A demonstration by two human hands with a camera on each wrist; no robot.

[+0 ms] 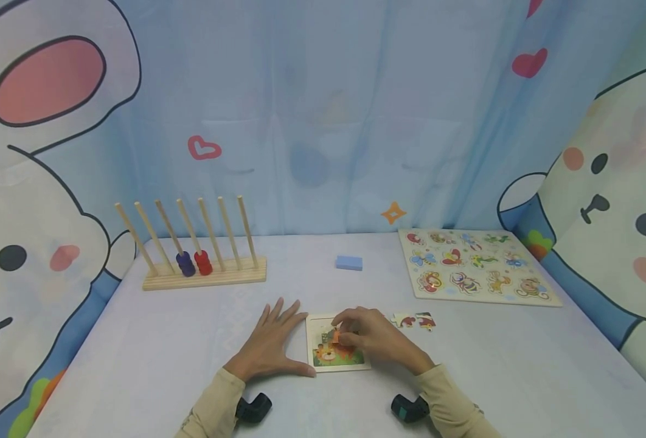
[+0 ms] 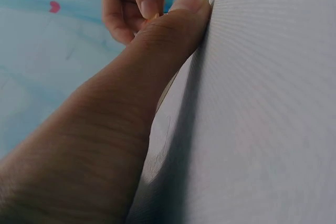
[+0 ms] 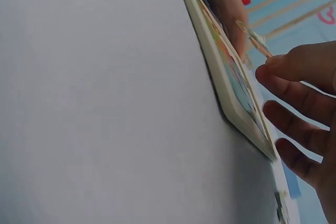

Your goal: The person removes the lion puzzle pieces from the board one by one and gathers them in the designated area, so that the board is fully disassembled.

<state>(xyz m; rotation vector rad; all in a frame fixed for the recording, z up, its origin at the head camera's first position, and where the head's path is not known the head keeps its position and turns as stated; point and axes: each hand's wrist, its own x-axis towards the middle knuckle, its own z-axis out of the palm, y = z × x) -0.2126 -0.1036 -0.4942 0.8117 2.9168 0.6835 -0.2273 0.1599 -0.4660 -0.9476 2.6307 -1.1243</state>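
A small square jigsaw tray [image 1: 338, 368] with a cartoon lion picture lies on the table between the two hands. My right hand [image 1: 375, 336] is over its right part and pinches an orange-and-green puzzle piece [image 3: 258, 43] between thumb and index finger, tilted above the tray in the right wrist view. The other fingers of that hand are loosely bent. Spread out at the tray's left side is my left hand [image 1: 272, 342], its fingers straight, with the thumb at the lower left edge. Two loose puzzle pieces [image 1: 426, 320] lie just right of the tray.
A wooden peg rack [image 1: 213, 277] with blue and red beads stands at the back left. Behind the tray lies a light blue block [image 1: 349, 263]. A picture board [image 1: 473, 267] of animals and insects is at the back right. A printed curtain [image 1: 312, 121] hangs behind the table.
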